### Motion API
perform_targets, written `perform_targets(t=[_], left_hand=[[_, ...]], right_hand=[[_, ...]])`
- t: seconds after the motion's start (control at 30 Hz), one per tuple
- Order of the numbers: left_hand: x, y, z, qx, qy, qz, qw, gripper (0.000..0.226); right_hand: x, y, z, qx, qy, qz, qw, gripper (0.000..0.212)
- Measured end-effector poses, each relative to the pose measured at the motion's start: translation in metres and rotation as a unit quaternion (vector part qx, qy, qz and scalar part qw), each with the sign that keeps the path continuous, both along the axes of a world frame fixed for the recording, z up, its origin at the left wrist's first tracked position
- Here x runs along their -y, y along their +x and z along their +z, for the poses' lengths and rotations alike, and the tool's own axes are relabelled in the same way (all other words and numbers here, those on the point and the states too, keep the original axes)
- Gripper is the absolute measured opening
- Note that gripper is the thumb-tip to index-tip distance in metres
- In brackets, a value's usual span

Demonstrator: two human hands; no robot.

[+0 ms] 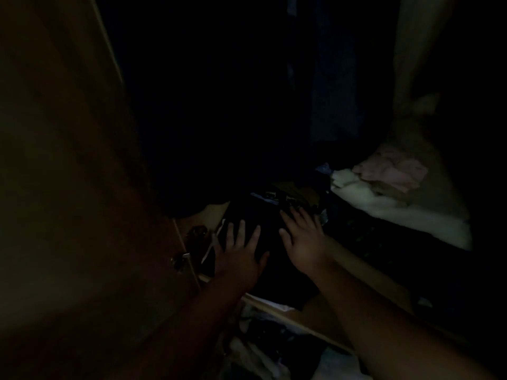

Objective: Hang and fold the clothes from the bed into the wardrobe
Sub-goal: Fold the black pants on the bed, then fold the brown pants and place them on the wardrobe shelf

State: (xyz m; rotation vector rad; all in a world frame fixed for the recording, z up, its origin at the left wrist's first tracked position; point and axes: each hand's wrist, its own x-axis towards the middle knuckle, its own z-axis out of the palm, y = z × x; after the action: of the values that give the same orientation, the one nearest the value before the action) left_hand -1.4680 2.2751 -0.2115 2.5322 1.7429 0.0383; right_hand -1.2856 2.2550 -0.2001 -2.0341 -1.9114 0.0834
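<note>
Pressing flat on a dark folded garment (263, 229), both hands lie with fingers straight and spread, gripping nothing. The left hand (241, 252) covers the garment's near left part; the right hand (304, 239) rests on its right part, fingertips reaching the far edge. The garment sits on a wardrobe shelf (277, 311), whose pale front edge runs from near left toward the near right, under the forearms. At the left stands the open wooden door (68, 187), with a metal lock fitting (179, 260) at its edge, just beside the left hand. Far behind the garment lies a small heap of dark items (too dim to tell apart). To the right is a white fluffy cloth (397, 212), with a pink cloth (392, 171) on its far part. Hanging clothes (329, 91) are faintly visible above. Below the shelf, pale and dark clothes (263, 349) lie jumbled.
</note>
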Motion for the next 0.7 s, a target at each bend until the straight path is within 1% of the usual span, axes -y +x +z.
perform_targets(t=[0.03,0.07,0.13,0.2,0.27,0.33,0.4,0.47,0.53,0.6,0.7], left_hand=[[0.006,0.002,0.011,0.021,0.004,-0.009,1.0,0.068],[0.015,0.006,0.019,0.047,0.003,-0.027,0.999,0.067],[0.034,0.017,0.029,0.081,0.002,-0.085,0.993,0.066],[0.057,0.03,0.032,0.081,0.009,-0.157,0.984,0.066],[0.083,0.044,0.03,0.072,0.009,-0.215,0.974,0.068],[0.107,0.059,0.029,0.067,-0.005,-0.245,0.967,0.067],[0.134,0.071,0.029,0.082,-0.026,-0.275,0.958,0.067],[0.163,0.074,0.027,0.099,-0.032,-0.314,0.944,0.069],[0.199,0.071,0.024,0.115,-0.034,-0.354,0.928,0.074],[0.233,0.063,0.02,0.113,-0.053,-0.372,0.92,0.076],[0.305,0.055,0.021,0.089,-0.055,-0.429,0.897,0.074]], right_hand=[[0.016,-0.001,0.004,-0.014,0.025,-0.029,0.999,0.059],[0.035,-0.002,0.006,-0.027,0.049,-0.059,0.997,0.054],[0.077,-0.005,0.012,-0.049,0.076,-0.115,0.989,0.054],[0.123,-0.004,0.013,-0.055,0.08,-0.163,0.982,0.058],[0.172,-0.002,0.012,-0.06,0.064,-0.205,0.975,0.062],[0.22,0.002,0.011,-0.035,0.045,-0.247,0.967,0.062],[0.267,0.001,0.011,-0.003,0.004,-0.301,0.954,0.062],[0.311,-0.006,0.009,0.01,-0.034,-0.345,0.938,0.062],[0.359,-0.018,0.01,0.004,-0.073,-0.375,0.924,0.064],[0.397,-0.029,0.009,-0.004,-0.101,-0.399,0.911,0.065],[0.473,-0.056,0.019,-0.012,-0.099,-0.46,0.882,0.062]])
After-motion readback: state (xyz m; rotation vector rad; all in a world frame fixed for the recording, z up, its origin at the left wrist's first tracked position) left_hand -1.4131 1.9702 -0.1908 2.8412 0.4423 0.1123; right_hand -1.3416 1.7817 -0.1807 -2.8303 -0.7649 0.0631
